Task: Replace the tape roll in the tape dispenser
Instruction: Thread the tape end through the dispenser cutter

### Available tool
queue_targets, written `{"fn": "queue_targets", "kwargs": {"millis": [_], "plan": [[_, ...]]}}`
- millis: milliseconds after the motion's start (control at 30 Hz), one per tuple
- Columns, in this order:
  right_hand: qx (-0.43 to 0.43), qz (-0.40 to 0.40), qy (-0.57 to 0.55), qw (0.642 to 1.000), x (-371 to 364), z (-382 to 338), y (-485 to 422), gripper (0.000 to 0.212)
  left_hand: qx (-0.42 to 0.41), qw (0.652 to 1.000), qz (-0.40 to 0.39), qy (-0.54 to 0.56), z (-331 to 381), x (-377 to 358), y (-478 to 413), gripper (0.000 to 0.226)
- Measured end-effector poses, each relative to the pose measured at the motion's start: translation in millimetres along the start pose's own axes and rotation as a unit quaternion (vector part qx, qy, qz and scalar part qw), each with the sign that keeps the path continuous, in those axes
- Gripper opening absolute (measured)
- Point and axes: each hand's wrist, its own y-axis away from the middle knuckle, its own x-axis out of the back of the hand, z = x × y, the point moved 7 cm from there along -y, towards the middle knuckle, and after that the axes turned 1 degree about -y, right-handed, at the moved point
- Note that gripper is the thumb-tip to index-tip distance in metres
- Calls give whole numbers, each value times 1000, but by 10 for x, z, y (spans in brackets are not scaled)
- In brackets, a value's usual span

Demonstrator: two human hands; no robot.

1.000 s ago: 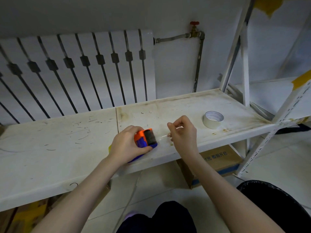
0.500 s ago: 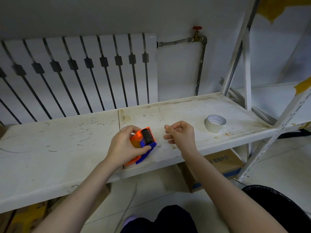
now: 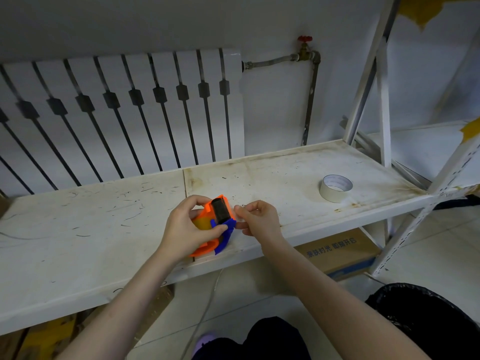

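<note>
Looked down from head height onto a scuffed white shelf [image 3: 104, 229]. Gripped an orange-and-blue tape dispenser [image 3: 217, 224] in the left hand [image 3: 187, 229], just above the shelf's front edge, fingers curled round the body and thumb pressed on the blue part. Held the right hand [image 3: 259, 220] just beside the dispenser's toothed edge [image 3: 230, 213], fingers curled, thumb and forefinger tips together; could not tell whether pinching a clear tape end or nothing. Glimpsed an amber patch inside the orange housing, possibly a roll already seated. Had a whitish tape roll [image 3: 335, 188] lying flat on the shelf, well apart to the right.

Judged the step in hand as leading a tape end over the black roller [image 3: 220, 211] toward the teeth. Needed, for a clean result, a firm left grip to stop the body twisting, a straight flat pull without creases, light contact on the sticky side, and fingertips clear of the teeth.
</note>
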Motion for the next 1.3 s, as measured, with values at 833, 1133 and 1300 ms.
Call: {"fn": "queue_targets", "kwargs": {"millis": [833, 1133, 1300], "plan": [[-158, -75, 6, 985, -444, 607, 33, 23, 38, 994, 9, 99, -186, 43, -91, 51], [88, -188, 84, 975, -599, 440, 103, 55, 90, 992, 30, 82, -258, 55, -286, 54], [107, -100, 116, 982, -510, 467, 2, 42, 191, 978, -79, -42, -510, 46, -148, 104]]}}
